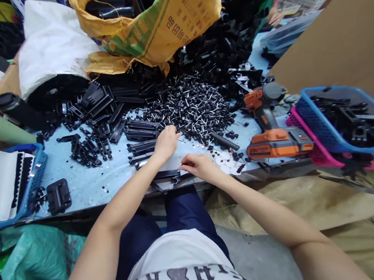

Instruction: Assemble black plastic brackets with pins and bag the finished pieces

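Note:
My left hand (pixel 167 142) is at the near edge of a heap of small black-capped screws (pixel 195 104), its fingers drawn together. What they hold, if anything, is too small to tell. Closer to me, my right hand (pixel 200 165) has thumb and fingers pinched above the table's front edge; I cannot make out what is between them. Long black plastic parts (pixel 140 132) lie in a row left of my left hand. Below the hands, another black part (pixel 167 174) lies along the edge. White round discs (pixel 227 161) are scattered right of my right hand.
An orange cordless drill (pixel 268 128) rests to the right, beside a blue basket (pixel 363 151) of black parts. Behind the screws, a yellow woven sack (pixel 183 17) stands open. Black clips (pixel 92 144) lie left, near another blue basket (pixel 43 160). Someone's hand (pixel 274 16) shows at the far right.

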`<act>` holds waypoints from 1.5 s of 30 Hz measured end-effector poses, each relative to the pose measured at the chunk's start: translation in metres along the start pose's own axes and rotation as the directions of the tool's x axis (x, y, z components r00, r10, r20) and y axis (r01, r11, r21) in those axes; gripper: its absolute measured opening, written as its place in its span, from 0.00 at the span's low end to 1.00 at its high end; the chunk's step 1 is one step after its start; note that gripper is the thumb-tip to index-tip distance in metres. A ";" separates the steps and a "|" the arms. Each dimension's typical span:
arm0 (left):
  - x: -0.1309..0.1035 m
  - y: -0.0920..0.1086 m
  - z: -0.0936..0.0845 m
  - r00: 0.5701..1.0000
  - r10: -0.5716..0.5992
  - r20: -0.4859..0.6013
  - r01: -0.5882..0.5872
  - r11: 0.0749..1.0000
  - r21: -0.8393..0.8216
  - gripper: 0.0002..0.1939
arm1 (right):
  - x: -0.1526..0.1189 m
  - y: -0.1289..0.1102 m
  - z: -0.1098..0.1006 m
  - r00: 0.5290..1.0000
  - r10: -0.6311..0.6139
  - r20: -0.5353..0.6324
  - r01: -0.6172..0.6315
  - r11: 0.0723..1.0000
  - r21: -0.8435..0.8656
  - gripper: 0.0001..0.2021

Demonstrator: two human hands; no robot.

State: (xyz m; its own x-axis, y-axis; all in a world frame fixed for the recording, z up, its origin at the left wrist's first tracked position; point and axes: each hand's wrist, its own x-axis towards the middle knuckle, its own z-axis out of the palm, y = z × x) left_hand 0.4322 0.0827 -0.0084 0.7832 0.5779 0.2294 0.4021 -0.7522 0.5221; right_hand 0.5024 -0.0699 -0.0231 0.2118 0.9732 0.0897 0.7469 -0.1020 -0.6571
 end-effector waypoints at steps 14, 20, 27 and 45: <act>-0.143 -0.064 -0.048 0.748 -0.616 0.245 0.535 0.343 -0.772 0.21 | -0.008 -0.007 0.022 0.937 -0.316 0.146 0.345 0.777 -0.526 0.14; -0.139 -0.072 -0.053 0.801 -0.523 0.291 0.570 0.515 -0.640 0.18 | -0.013 0.004 0.024 0.882 -0.470 -0.003 0.429 0.807 -0.406 0.10; -0.136 -0.082 -0.041 0.868 -0.492 0.069 0.446 0.709 -0.546 0.16 | -0.020 0.014 0.028 0.872 -0.485 -0.073 0.442 0.842 -0.310 0.15; -0.142 -0.043 -0.019 0.999 0.033 -0.014 -0.031 0.994 0.109 0.21 | -0.027 0.042 0.040 0.907 -0.417 -0.057 0.411 0.907 -0.094 0.20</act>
State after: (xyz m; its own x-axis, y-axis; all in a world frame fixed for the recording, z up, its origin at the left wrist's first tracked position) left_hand 0.2947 0.0384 -0.0479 0.7894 0.5573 0.2575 0.4269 -0.7998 0.4220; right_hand 0.5033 -0.0922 -0.0829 -0.0835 0.9137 0.3977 0.8238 0.2879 -0.4884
